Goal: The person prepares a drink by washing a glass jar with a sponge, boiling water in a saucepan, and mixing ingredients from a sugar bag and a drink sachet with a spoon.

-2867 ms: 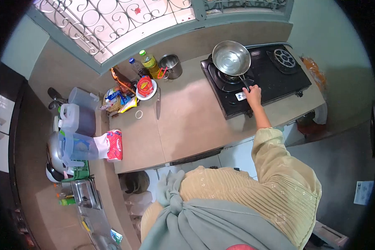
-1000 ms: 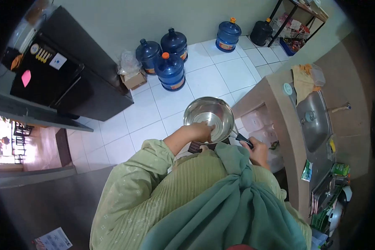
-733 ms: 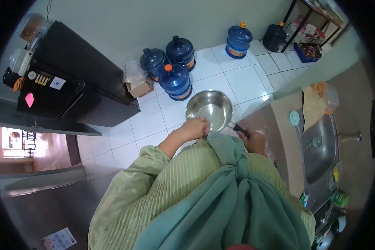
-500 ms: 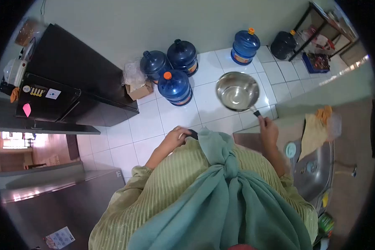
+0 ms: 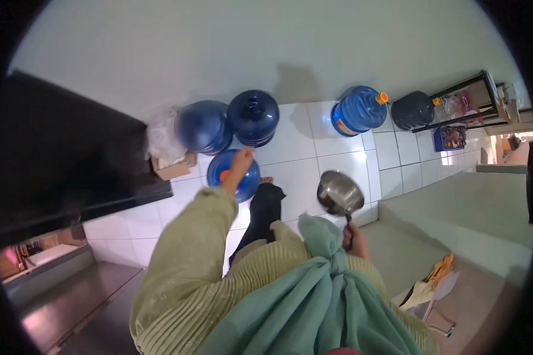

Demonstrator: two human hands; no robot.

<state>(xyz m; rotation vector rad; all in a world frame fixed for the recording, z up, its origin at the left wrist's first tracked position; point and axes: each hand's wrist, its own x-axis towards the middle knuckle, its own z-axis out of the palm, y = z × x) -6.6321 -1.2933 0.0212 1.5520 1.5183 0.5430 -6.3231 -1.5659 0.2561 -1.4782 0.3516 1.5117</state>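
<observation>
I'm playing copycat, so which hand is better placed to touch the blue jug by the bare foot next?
Probably the left hand: in this view it stretches across that blue jug. The right hand is farther off and already holds the metal pot.

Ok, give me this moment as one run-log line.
right hand: gripping pan handle | pan: held above tiled floor | left hand: by orange-capped bottle, contact unclear

saucepan (image 5: 340, 192), right of centre: silver, black handle (image 5: 349, 219). jug (image 5: 250, 181), left of centre: blue, orange cap (image 5: 224, 175). blouse (image 5: 186, 278), lower centre: pale green, ribbed; scarf (image 5: 302, 296): teal. mid-frame i note white floor tiles (image 5: 296, 189) in a grid; left, black refrigerator (image 5: 71, 160).
</observation>
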